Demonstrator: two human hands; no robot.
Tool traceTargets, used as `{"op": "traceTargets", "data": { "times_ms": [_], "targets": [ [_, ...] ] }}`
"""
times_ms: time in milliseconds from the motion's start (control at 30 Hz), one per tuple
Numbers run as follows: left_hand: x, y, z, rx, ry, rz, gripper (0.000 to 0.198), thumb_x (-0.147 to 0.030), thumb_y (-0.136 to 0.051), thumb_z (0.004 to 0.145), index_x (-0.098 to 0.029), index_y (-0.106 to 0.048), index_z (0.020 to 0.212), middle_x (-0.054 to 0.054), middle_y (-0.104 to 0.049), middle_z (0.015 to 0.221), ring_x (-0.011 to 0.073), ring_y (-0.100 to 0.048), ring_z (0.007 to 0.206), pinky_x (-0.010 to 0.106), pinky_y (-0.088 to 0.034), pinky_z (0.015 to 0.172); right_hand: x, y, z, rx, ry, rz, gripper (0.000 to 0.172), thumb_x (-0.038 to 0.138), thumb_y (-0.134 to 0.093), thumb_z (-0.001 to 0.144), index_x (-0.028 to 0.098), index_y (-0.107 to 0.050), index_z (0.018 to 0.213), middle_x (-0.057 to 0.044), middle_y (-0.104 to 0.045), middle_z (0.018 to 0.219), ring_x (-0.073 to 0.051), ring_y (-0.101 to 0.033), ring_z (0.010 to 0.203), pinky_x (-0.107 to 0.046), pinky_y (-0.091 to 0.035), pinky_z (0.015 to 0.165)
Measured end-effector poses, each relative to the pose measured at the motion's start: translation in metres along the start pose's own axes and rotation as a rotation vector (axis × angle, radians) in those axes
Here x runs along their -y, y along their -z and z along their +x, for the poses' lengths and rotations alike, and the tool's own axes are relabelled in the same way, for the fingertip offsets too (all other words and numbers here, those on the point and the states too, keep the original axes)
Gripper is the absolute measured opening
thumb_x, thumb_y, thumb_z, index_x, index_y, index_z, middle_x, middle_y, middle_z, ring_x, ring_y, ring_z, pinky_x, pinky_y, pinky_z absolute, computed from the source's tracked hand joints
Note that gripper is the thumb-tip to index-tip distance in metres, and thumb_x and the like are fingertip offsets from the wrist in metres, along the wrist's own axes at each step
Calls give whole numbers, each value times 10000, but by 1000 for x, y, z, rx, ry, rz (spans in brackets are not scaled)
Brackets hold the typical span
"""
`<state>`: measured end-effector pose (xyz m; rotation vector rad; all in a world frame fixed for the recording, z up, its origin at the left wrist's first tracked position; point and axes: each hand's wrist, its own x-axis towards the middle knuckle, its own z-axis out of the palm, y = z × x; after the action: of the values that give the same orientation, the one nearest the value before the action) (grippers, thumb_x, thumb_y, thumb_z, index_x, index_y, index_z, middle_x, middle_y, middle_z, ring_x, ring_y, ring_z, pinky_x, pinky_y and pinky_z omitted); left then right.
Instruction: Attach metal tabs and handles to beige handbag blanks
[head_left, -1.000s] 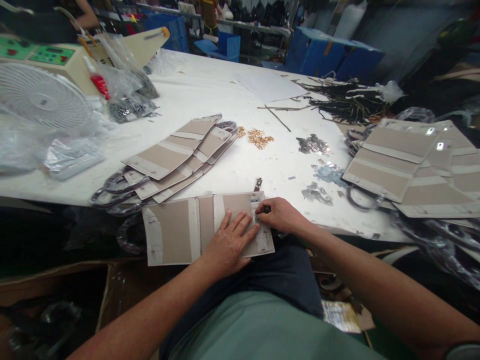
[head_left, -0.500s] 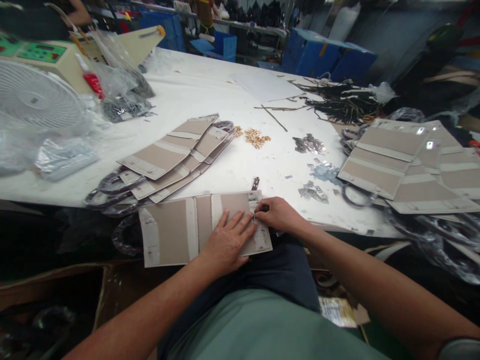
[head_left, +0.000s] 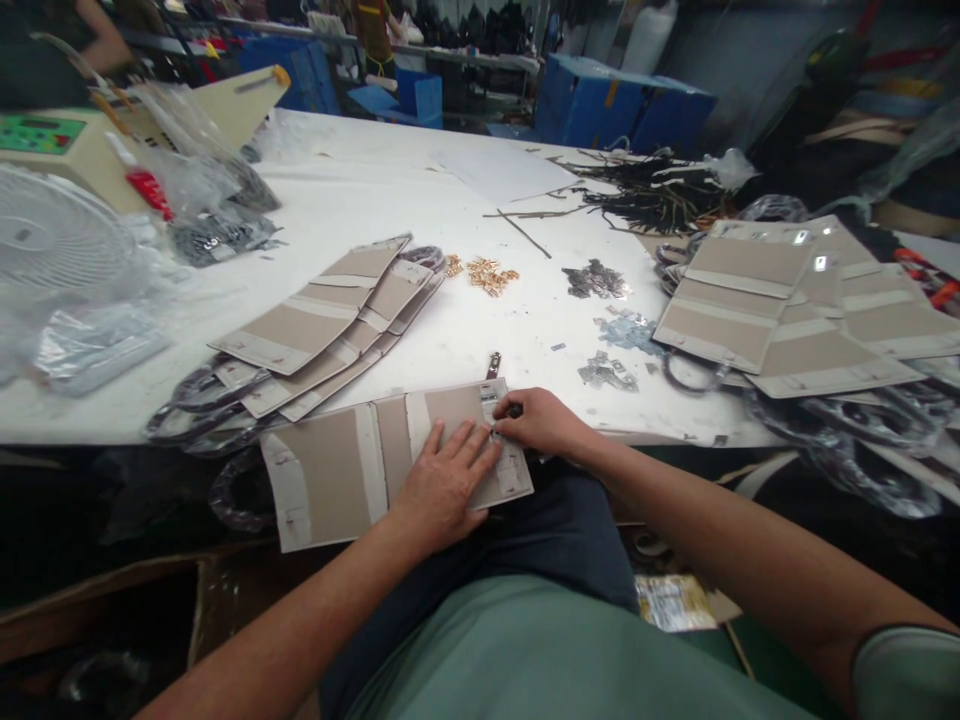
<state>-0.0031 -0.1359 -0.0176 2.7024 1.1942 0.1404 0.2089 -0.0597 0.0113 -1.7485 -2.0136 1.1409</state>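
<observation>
A beige bag panel [head_left: 337, 480] with pale strips lies across my lap at the table's front edge. My left hand [head_left: 448, 480] rests flat on its right half, fingers spread. At the panel's right end, my right hand [head_left: 536, 420] is closed in a pinch, its fingertips down on the panel. A small dark thing [head_left: 514, 410] shows between those fingers; its kind is not clear. Just above the fingertips a small metal plate [head_left: 489, 393] sits on the panel. A dark strap end with metal studs [head_left: 493, 365] sticks out past the panel's far edge.
Similar panels with wrapped handles are stacked at left [head_left: 315, 310] and right [head_left: 735, 290]. Between them lie gold fittings [head_left: 491, 276], dark metal plates [head_left: 596, 279] and clear pieces [head_left: 607, 371]. Black strips [head_left: 660, 195] are heaped behind. A fan [head_left: 52, 235] stands at left.
The view has shifted slightly, so the table's things appear further left. Both hands keep nearly the same places on the panel, the right still pinching at its end.
</observation>
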Motion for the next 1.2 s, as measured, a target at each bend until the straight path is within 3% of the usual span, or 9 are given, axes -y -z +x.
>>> {"op": "traceTargets", "data": {
  "times_ms": [100, 200, 300, 733, 967, 1200],
  "targets": [
    [0, -1, 0, -14, 3, -3, 876, -425, -750, 820, -206, -412, 1598, 132, -373, 1692, 381, -304, 1568, 634, -122, 1302, -9, 6, -3, 35, -39, 98, 184, 207, -656, 836, 184, -779, 971, -1, -724, 689, -151, -640, 607, -243, -442, 579],
    [1, -6, 0, -46, 7, 6, 875, -440, -759, 815, -211, -429, 1592, 119, -376, 1692, 374, -310, 1568, 627, -122, 1309, -17, 5, -10, -12, 84, -3, 115, 151, -670, 799, 189, -772, 839, -1, -738, 740, -150, -648, 682, -244, -437, 627],
    [2, -10, -1, -72, 5, 19, 887, -472, -760, 818, -198, -431, 1595, 122, -393, 1682, 373, -318, 1565, 632, -137, 1308, -20, -3, -16, -59, 175, -52, 54, 186, -733, 793, 204, -773, 825, 4, -742, 785, -152, -647, 734, -249, -430, 664],
    [5, -14, -1, -95, -12, 8, 915, -510, -740, 834, -193, -394, 1619, 117, -373, 1690, 369, -313, 1569, 627, -125, 1316, -18, -26, -28, -269, 178, -194, 107, 277, -694, 867, 236, -790, 890, -23, -758, 873, -190, -651, 822, -291, -401, 721],
    [4, -14, -1, -84, -7, 3, 885, -522, -715, 855, -189, -404, 1613, 117, -379, 1688, 365, -306, 1573, 622, -113, 1319, -17, -29, -29, -281, 171, -222, 112, 292, -670, 859, 224, -755, 833, -15, -732, 805, -166, -605, 705, -292, -369, 663],
    [2, -12, -2, -88, -3, 7, 906, -488, -747, 829, -201, -399, 1615, 109, -389, 1685, 365, -313, 1569, 629, -130, 1315, -26, -23, -26, -236, 214, -180, 112, 266, -674, 857, 222, -774, 879, -22, -752, 870, -185, -644, 807, -284, -403, 706]
  ]
}}
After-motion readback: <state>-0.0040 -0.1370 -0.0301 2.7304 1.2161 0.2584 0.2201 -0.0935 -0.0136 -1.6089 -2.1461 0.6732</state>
